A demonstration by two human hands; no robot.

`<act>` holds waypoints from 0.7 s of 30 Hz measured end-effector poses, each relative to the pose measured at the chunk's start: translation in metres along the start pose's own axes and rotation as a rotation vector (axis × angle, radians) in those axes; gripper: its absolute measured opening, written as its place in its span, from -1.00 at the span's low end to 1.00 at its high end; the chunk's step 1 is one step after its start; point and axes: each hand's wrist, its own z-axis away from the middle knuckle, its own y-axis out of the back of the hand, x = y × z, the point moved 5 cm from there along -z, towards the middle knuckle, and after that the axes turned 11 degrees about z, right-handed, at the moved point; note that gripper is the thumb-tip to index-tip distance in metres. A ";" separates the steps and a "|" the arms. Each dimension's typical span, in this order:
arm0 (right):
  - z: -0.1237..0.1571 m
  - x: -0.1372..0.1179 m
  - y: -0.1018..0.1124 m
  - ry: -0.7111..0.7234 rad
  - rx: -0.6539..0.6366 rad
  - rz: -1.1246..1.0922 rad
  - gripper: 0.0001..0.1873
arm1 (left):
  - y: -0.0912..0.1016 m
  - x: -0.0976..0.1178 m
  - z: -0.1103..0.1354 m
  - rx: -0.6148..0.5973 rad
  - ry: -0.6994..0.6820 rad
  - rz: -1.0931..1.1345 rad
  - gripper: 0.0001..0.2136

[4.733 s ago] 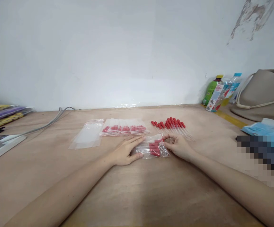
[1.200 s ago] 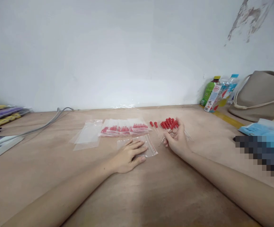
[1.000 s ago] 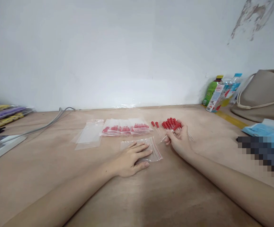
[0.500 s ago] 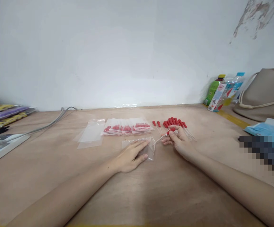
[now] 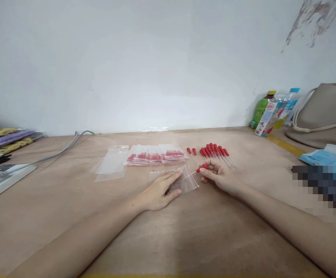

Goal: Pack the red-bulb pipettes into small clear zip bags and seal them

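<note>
My left hand (image 5: 163, 189) lies flat, fingers stretched out, on a clear zip bag (image 5: 188, 183) with a red seal line at its right end. My right hand (image 5: 218, 175) pinches a dropper (image 5: 202, 168) by its red rubber bulb. The dropper's clear tube points left into the bag's mouth; how far it reaches inside I cannot tell. Behind my right hand lies a fanned group of several red-bulbed droppers (image 5: 214, 150). Two more droppers (image 5: 191, 151) lie just left of that group.
Overlapping bags with red-bulbed droppers inside (image 5: 155, 156) lie behind my left hand, with flat clear bags (image 5: 111, 164) to their left. A grey cable (image 5: 60, 150) runs at left. Bottles (image 5: 265, 112), a beige bag (image 5: 321, 112) and a blue packet (image 5: 320, 156) stand or lie at right.
My right hand has moved the dropper left and slightly down, its tube now at the bag's mouth. The bag's right end has spread flatter to the right. My left hand stays put.
</note>
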 end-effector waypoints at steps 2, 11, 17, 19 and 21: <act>0.003 -0.003 -0.001 -0.007 -0.082 0.023 -0.66 | 0.000 0.000 0.000 0.002 0.006 0.010 -0.49; 0.013 -0.013 -0.023 -0.025 -0.392 -0.059 -0.71 | 0.001 0.001 0.000 0.011 -0.009 0.046 -0.51; 0.000 0.002 -0.006 -0.102 -0.271 -0.134 -0.70 | 0.010 -0.002 0.001 0.113 -0.060 0.042 -0.57; -0.004 0.006 -0.002 -0.125 -0.279 -0.192 -0.71 | 0.011 -0.005 0.002 0.107 -0.056 0.033 -0.58; -0.006 0.009 0.001 -0.151 -0.300 -0.216 -0.72 | 0.012 -0.007 0.001 0.079 -0.049 0.027 -0.59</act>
